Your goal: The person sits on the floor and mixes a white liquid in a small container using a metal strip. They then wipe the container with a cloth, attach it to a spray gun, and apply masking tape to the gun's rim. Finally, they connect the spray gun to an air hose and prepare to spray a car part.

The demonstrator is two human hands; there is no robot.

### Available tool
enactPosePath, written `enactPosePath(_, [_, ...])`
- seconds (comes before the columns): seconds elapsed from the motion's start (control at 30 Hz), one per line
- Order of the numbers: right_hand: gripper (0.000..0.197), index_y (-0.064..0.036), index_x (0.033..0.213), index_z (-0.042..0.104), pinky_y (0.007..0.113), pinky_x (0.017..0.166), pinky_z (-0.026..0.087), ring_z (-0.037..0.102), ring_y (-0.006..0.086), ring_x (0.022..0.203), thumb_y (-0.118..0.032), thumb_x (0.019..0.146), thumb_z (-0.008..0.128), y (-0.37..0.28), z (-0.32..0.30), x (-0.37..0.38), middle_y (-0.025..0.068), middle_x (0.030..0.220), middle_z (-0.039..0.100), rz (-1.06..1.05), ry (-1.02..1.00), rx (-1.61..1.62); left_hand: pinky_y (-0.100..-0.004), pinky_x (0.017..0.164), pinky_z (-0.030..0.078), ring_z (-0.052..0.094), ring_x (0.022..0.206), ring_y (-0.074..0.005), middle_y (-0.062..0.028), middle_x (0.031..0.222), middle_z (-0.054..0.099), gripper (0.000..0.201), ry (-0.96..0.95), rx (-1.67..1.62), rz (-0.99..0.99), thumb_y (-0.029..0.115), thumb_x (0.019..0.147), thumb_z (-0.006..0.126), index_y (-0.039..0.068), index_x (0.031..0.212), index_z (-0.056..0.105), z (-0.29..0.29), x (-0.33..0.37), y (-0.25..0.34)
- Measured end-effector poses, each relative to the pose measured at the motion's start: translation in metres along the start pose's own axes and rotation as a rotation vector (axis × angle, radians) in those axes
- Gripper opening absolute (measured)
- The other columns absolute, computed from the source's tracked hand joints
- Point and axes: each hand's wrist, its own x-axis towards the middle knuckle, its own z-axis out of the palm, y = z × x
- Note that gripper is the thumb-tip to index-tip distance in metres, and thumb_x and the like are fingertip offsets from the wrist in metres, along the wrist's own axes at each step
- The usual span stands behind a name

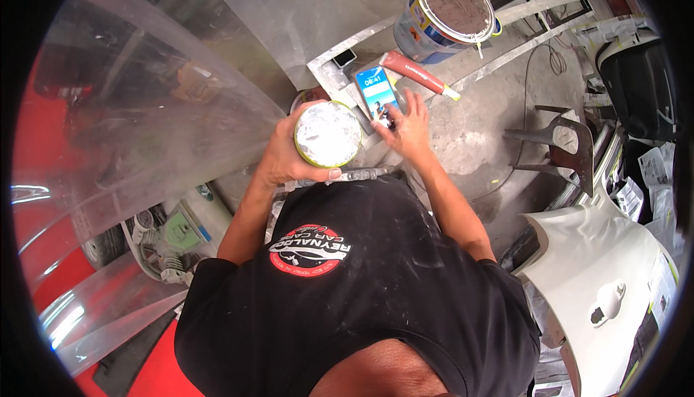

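My left hand (282, 155) is wrapped round a round can (328, 134) with a white-smeared top and a yellow-green rim. How deep the can is, I cannot tell. Just right of it, my right hand (409, 129) has its fingers spread over the lower end of a phone (374, 87) with a lit screen. Whether the fingertips touch the glass is unclear. Beside the phone lies a red-brown tube (416, 71) with a pale yellowish cap. Behind the tube stands a large metal can (430, 39) whose top is grey-brown and streaked.
A pale frame (499, 57) runs under these things toward the far right. Clear plastic sheeting (144, 108) hangs at left before a red car (47, 209). A dark stool (560, 140) and a white car door (593, 274) stand at right, near masked black parts (640, 86).
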Motion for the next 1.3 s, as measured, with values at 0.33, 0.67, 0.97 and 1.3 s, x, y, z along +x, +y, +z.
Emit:
enactPosePath(0.33, [0.065,-0.0012,0.137,0.057,0.046,0.108,0.041,0.052,0.0348,0.129,-0.038,0.087,0.076,0.029,-0.069,-0.030,0.0231,0.140,0.055,0.478,-0.375,0.565,-0.0338,0.101,0.048,0.064,0.112,-0.0184,-0.0113,0.120,0.067,0.096,-0.149,0.018,0.134,0.023,0.049,0.098,-0.001,0.132,0.055,0.017,0.020,-0.001])
enactPosePath(0.67, [0.078,-0.0023,0.133,0.060,0.039,0.107,0.042,0.055,0.0202,0.122,-0.010,0.063,0.095,0.022,-0.174,-0.141,0.0078,0.129,0.065,0.625,-0.683,1.327,-0.0367,0.096,0.054,0.068,0.108,-0.0246,-0.0132,0.120,0.068,0.093,-0.645,-0.218,0.388,0.028,0.047,0.097,0.000,0.128,0.058,0.127,0.077,0.009])
enactPosePath(0.97, [0.046,-0.0058,0.122,0.068,0.034,0.090,0.048,0.061,0.0191,0.099,-0.037,0.090,0.077,-0.030,-0.185,-0.145,0.0068,0.106,0.070,0.390,-0.353,0.840,-0.0362,0.093,0.053,0.069,0.104,-0.0236,-0.0118,0.114,0.071,0.089,-0.847,-0.354,0.404,0.027,0.047,0.096,0.004,0.126,0.060,0.190,0.111,0.032])
enactPosePath(1.3, [0.032,0.0000,0.113,0.065,0.034,0.074,0.048,0.057,0.0167,0.080,-0.028,0.098,0.066,-0.038,-0.158,-0.155,0.0074,0.089,0.067,0.878,-0.125,0.793,-0.0405,0.104,0.047,0.059,0.123,-0.0303,-0.0162,0.132,0.060,0.111,-0.499,-0.074,0.360,0.049,0.056,0.096,0.005,0.143,0.042,0.232,0.093,-0.010])
